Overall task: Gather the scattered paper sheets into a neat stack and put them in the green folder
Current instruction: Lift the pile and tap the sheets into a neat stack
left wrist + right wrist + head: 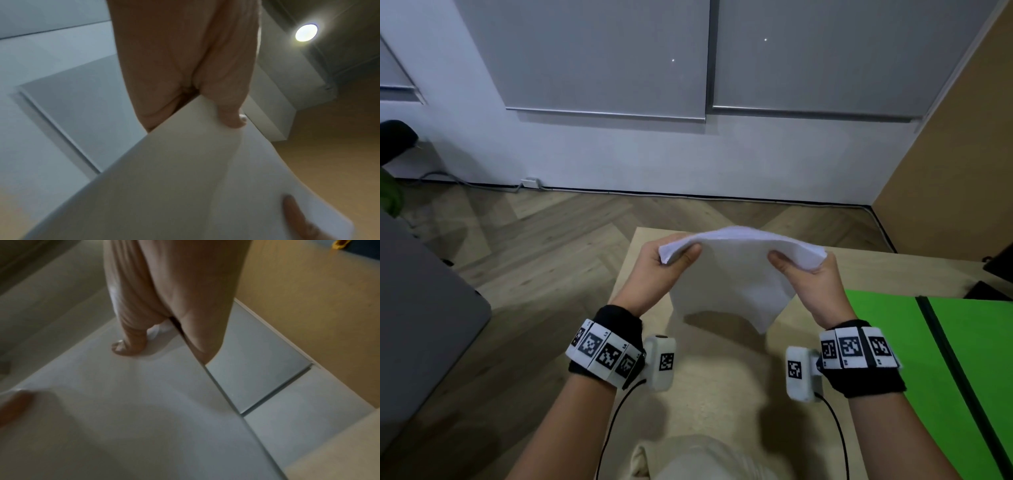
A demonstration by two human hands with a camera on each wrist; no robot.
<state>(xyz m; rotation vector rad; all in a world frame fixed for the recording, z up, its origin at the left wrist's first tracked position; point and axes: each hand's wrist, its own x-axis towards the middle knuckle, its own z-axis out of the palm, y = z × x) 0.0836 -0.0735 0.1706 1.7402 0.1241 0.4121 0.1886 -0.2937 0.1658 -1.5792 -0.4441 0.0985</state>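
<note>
A stack of white paper sheets (732, 274) hangs upright above the light wooden table (722, 394), held by its top corners so that it bows between my hands. My left hand (664, 263) pinches the upper left corner, thumb on the near face. My right hand (808, 270) pinches the upper right corner the same way. The left wrist view shows the thumb (228, 112) pressed on the paper sheets (185, 178). In the right wrist view the thumb (127, 344) lies on the paper sheets (144, 410). The green folder (935, 349) lies open on the table to the right.
A dark object (1000, 263) sits at the table's far right edge. Wooden floor (534, 246) lies left of and beyond the table, with a grey surface (421, 308) at far left. A brown panel (955, 154) stands at right.
</note>
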